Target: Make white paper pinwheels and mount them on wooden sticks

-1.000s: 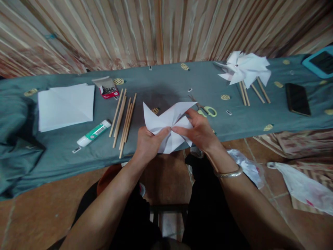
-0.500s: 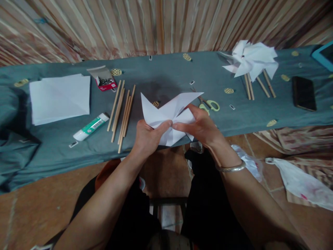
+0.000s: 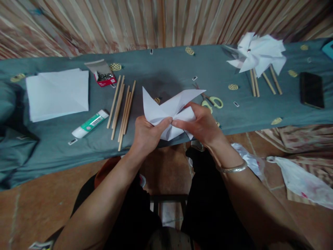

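Both my hands hold a white paper pinwheel (image 3: 179, 99) above the table's front edge. My left hand (image 3: 148, 133) is closed on its left side, thumb pressed at the centre where the folded tips meet. From the right, my right hand (image 3: 204, 125) grips it, its thumb meeting the other at the centre. The fingers beneath the paper are hidden. Two pointed blades stick up at the back. Just behind my right hand lie scissors (image 3: 215, 101) with light green handles. Left of my left hand are several thin wooden sticks (image 3: 127, 109).
A blue-green cloth (image 3: 166, 66) covers the table. On the left are stacked white paper (image 3: 58, 93), a glue stick (image 3: 90, 124) and an open red box (image 3: 104, 78) of small metal pieces. On the right lie finished pinwheels (image 3: 260, 53) on sticks and a dark phone (image 3: 311, 90).
The view has shifted slightly, so the things on the table sit a little higher in the picture. Both hands keep their hold on the pinwheel, thumbs still at its centre.
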A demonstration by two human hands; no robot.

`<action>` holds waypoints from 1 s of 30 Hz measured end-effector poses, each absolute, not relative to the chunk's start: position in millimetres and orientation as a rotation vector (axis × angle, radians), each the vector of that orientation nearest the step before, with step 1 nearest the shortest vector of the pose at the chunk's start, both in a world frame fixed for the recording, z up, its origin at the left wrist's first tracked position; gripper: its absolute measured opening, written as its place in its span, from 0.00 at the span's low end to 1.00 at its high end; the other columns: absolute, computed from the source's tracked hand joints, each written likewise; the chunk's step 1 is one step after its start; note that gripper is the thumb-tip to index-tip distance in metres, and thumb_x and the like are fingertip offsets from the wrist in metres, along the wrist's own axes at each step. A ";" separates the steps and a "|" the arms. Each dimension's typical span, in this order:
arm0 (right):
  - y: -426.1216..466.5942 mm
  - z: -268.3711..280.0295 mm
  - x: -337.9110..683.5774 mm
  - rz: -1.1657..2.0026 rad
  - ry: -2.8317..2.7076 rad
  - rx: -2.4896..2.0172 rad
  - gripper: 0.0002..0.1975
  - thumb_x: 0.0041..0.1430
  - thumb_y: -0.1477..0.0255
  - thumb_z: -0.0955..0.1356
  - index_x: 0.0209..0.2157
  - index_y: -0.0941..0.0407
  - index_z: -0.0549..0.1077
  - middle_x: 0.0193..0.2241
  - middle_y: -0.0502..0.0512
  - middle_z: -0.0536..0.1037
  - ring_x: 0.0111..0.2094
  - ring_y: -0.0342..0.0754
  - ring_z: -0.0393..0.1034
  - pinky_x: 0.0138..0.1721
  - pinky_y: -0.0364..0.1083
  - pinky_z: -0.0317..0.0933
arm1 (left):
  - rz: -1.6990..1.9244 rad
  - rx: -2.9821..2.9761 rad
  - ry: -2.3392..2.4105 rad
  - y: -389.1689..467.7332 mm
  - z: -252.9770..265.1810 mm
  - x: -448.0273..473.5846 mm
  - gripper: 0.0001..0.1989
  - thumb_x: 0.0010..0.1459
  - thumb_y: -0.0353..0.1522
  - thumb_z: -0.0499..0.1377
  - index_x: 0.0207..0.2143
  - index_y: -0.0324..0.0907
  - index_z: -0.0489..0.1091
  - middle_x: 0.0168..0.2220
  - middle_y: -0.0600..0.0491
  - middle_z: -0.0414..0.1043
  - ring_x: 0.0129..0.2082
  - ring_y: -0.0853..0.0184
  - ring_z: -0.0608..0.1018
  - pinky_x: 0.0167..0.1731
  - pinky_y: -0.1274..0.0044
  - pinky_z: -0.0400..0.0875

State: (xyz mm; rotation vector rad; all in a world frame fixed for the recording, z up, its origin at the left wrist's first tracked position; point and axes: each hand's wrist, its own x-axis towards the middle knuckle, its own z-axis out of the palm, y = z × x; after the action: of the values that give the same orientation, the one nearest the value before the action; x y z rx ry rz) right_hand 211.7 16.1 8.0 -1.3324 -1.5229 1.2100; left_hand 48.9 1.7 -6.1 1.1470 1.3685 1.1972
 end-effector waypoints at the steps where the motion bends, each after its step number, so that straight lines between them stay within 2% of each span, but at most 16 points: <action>1: 16.2 9.0 211.9 1.212 -1.527 -1.332 0.19 0.43 0.59 0.76 0.33 0.56 0.73 0.29 0.51 0.76 0.29 0.47 0.68 0.30 0.47 0.64 | 1.196 1.142 1.363 1.8 -6.1 48.7 0.09 0.45 0.37 0.68 0.25 0.39 0.77 0.27 0.52 0.79 0.32 0.62 0.80 0.31 0.76 0.75; 8: 16.9 11.3 213.4 1.308 -1.431 -1.287 0.22 0.41 0.58 0.78 0.35 0.54 0.73 0.34 0.53 0.79 0.35 0.52 0.73 0.34 0.50 0.70 | 1.167 1.098 1.355 1.3 -1.0 48.9 0.13 0.44 0.37 0.69 0.30 0.38 0.78 0.33 0.50 0.81 0.35 0.60 0.81 0.36 0.74 0.77; 14: 16.5 7.4 212.7 1.398 -1.301 -1.231 0.22 0.42 0.60 0.77 0.39 0.52 0.72 0.36 0.53 0.79 0.39 0.54 0.75 0.35 0.51 0.72 | 1.140 1.037 1.295 -0.3 -0.5 52.8 0.13 0.41 0.38 0.71 0.26 0.39 0.77 0.31 0.49 0.80 0.39 0.56 0.81 0.35 0.74 0.76; 20: 15.8 7.4 212.1 1.377 -1.281 -1.262 0.20 0.42 0.64 0.77 0.37 0.54 0.72 0.34 0.52 0.79 0.38 0.53 0.75 0.36 0.51 0.72 | 1.118 1.010 1.323 -1.3 -0.5 53.7 0.13 0.41 0.38 0.71 0.26 0.38 0.77 0.31 0.49 0.80 0.37 0.59 0.81 0.35 0.75 0.75; 30: 15.5 6.9 213.3 1.288 -1.395 -1.310 0.21 0.44 0.58 0.76 0.38 0.53 0.72 0.33 0.52 0.78 0.36 0.53 0.74 0.32 0.50 0.71 | 1.123 0.961 1.295 -1.6 0.2 54.9 0.18 0.40 0.38 0.72 0.33 0.37 0.79 0.35 0.49 0.82 0.35 0.59 0.82 0.36 0.74 0.76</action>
State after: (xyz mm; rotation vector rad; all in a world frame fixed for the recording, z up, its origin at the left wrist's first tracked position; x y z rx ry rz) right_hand 213.3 15.5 6.9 -1.3099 -1.3945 1.2879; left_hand 54.9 -1.6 0.2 0.9610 1.2955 1.1225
